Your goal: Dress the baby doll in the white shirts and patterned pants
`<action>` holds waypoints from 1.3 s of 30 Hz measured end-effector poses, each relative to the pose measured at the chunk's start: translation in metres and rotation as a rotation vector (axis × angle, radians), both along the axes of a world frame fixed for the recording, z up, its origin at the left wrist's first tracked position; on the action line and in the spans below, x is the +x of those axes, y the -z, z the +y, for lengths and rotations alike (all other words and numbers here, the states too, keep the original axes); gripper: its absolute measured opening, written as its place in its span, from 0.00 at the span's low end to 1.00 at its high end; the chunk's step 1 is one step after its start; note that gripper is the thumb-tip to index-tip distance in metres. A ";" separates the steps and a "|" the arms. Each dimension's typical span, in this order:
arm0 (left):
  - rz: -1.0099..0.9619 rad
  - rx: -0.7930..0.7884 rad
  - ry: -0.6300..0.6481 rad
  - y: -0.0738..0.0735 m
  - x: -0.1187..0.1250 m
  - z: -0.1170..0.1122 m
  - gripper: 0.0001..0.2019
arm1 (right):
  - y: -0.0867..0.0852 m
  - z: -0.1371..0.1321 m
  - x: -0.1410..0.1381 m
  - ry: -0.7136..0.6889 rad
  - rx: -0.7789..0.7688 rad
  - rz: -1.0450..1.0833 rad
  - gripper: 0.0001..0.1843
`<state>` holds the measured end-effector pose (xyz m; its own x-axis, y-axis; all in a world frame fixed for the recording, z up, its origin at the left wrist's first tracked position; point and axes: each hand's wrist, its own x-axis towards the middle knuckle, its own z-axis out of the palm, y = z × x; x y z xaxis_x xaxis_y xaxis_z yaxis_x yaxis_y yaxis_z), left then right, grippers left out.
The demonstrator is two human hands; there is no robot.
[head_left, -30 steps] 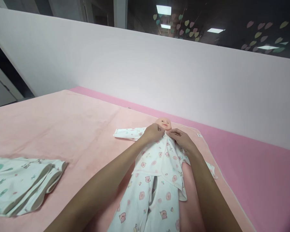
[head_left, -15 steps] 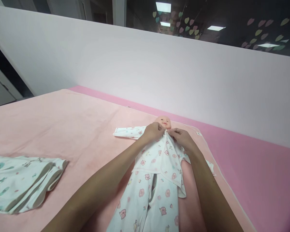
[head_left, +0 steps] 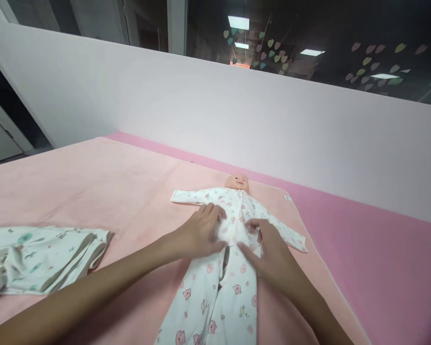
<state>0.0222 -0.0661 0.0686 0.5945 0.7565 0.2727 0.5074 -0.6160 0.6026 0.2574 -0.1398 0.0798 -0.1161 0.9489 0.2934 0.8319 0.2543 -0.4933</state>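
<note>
A baby doll point(head_left: 236, 181) lies on its back on the pink blanket point(head_left: 104, 187), dressed in a white romper point(head_left: 233, 211) printed with pink bears, sleeves spread out to both sides. My left hand point(head_left: 201, 230) rests on the romper's waist at the left, fingers curled into the cloth. My right hand point(head_left: 267, 249) lies just right of it, fingers and thumb pinching the fabric at the belly. Both hands gather the cloth where the front flaps meet above the open leg seam point(head_left: 225, 258).
A folded white garment point(head_left: 39, 258) with green prints lies at the left on the blanket. A brighter pink mat point(head_left: 362, 230) runs along the white wall point(head_left: 237, 110) behind and to the right. Dark windows show ceiling lights above.
Both hands have left the romper's collar under the doll's chin and come down to its waist. The chest flaps now lie closed and flat, and the right sleeve is spread out.
</note>
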 end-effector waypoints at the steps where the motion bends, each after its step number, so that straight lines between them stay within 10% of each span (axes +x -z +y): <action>1: 0.029 0.012 0.003 0.005 -0.006 -0.013 0.21 | 0.005 -0.014 -0.002 -0.029 -0.016 -0.017 0.20; 5: 0.085 0.135 -0.080 0.022 0.004 -0.032 0.17 | 0.019 -0.026 -0.016 0.019 0.045 -0.032 0.14; 10: -0.053 0.113 -0.230 0.019 0.010 -0.004 0.13 | 0.002 -0.008 0.001 0.170 0.111 -0.041 0.08; 14: -0.097 -0.103 -0.515 0.022 -0.052 0.026 0.22 | -0.005 -0.027 0.071 0.516 0.081 -0.101 0.18; 18: 0.269 -0.152 -0.517 0.043 -0.119 0.034 0.17 | 0.018 -0.061 0.136 0.528 -0.261 -0.120 0.17; 21: 0.255 0.017 -0.541 0.053 -0.124 0.033 0.14 | 0.029 -0.065 0.141 0.551 -0.199 -0.039 0.15; 31: -0.151 -0.138 -0.032 0.025 0.015 0.067 0.39 | 0.015 0.033 0.022 0.060 -0.065 0.277 0.26; 39: 0.028 -0.045 0.151 0.028 -0.019 0.036 0.30 | 0.018 0.014 0.024 -0.124 -0.156 0.111 0.21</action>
<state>0.0027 -0.0305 0.0407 0.7092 0.6691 0.2219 0.4282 -0.6589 0.6184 0.2815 -0.1257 0.0619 -0.2100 0.9643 0.1615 0.7373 0.2646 -0.6216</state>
